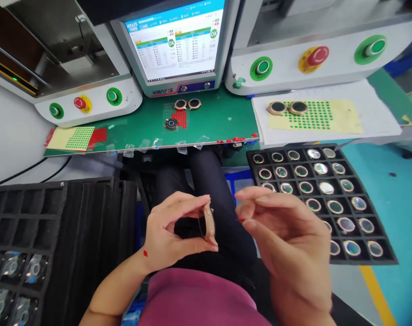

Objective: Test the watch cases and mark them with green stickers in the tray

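My left hand (172, 228) holds a gold-rimmed watch case (209, 224) on edge between thumb and fingers, its dark face turned to the left. A small red sticker sits on that wrist. To the right, apart from the watch case, my right hand (287, 240) is closed in a pinch. A tiny red sticker (240, 220) shows at its thumb tip. Behind this hand, a black compartment tray (389, 253) carries rows of gold-rimmed watch cases, several with green dots. The hand hides part of the tray's left side.
On the green bench (144, 122) lie two watch cases (187, 104), a round black part (172, 124) and a red sticker sheet (180, 118). Two more cases rest on a green-dot sheet (341, 115). Machines with buttons and a monitor (178, 45) stand behind. Black trays (22, 194) are at left.
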### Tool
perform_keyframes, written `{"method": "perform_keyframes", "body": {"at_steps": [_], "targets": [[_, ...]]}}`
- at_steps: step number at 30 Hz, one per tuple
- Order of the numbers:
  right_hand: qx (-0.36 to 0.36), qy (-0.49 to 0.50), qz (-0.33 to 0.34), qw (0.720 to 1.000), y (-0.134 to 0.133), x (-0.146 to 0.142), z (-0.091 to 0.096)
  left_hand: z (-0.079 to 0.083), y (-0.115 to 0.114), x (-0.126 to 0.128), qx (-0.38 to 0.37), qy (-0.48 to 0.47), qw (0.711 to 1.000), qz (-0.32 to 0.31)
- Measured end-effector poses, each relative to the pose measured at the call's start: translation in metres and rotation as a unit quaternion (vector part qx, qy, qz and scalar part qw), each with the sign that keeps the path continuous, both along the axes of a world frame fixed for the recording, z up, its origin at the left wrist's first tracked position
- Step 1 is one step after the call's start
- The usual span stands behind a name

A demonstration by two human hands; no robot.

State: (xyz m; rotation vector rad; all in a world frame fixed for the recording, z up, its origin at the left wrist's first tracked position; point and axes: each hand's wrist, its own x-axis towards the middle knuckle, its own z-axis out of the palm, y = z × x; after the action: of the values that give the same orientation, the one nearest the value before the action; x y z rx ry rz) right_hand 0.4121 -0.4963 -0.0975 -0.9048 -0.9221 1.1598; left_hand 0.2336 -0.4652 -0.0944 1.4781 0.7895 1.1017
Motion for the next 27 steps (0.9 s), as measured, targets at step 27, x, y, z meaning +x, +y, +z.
{"method": "perform_keyframes", "body": {"at_steps": [27], "targets": [[-0.17, 0.204, 0.166, 0.95, 0.0017, -0.0114, 0.003, 0.006, 0.0099, -0.0041, 0.184, 0.125, 0.974, -0.041]]}}
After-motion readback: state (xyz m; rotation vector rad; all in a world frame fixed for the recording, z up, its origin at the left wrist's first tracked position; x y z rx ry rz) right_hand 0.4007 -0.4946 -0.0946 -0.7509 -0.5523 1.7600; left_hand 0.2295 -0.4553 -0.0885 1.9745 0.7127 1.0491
